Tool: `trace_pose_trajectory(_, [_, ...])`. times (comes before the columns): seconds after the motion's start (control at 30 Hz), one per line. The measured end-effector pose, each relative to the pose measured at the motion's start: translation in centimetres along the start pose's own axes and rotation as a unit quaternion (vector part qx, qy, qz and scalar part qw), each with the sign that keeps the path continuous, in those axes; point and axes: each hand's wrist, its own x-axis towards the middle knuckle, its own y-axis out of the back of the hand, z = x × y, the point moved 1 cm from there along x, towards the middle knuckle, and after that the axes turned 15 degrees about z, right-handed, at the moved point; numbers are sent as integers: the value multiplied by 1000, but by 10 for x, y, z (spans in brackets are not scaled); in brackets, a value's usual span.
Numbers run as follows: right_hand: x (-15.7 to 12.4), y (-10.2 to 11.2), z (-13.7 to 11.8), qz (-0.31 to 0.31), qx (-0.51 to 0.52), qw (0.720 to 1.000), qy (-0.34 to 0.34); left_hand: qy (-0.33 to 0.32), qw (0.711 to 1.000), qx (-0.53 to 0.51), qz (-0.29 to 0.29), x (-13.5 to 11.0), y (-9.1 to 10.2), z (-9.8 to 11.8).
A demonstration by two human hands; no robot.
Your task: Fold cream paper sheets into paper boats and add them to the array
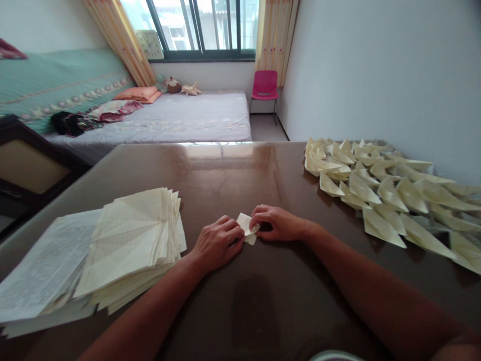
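Observation:
A small folded piece of cream paper [244, 221] lies between my hands, just above the brown tabletop. My left hand [221, 239] grips its left edge, fingers curled and pressed together. On the opposite side, my right hand [273, 223] pinches the paper between thumb and fingers. Parts of the paper are covered by my fingertips. Left of my left hand lies a thick stack of lined cream sheets [128, 235], creased across the top. Many folded paper boats [393, 193] stand in crowded rows to the right, beyond my right arm.
The glossy brown table [225, 175] reaches toward a bed [203, 118]. Printed white sheets [48, 260] lie partly under the cream stack. A rim of a round object [336, 355] shows at the bottom edge. A pink chair [265, 86] stands by the right wall.

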Motion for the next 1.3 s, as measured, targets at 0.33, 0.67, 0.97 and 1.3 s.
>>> trace_pose_trajectory(0.33, [2,-5,5,37,1,999,-19,78,997,12,0,-1,1,-4])
trace_pose_trajectory(0.67, [4,-7,7,73,14,993,-87,120,992,-27,6,-2,-3,-13])
trace_pose_trajectory(0.97, [5,-11,6,94,-3,990,-107,139,989,33,22,-2,-7,-11])
trace_pose_trajectory(1.3, [5,-5,8,69,25,991,-110,90,995,8,34,-4,-8,-16])
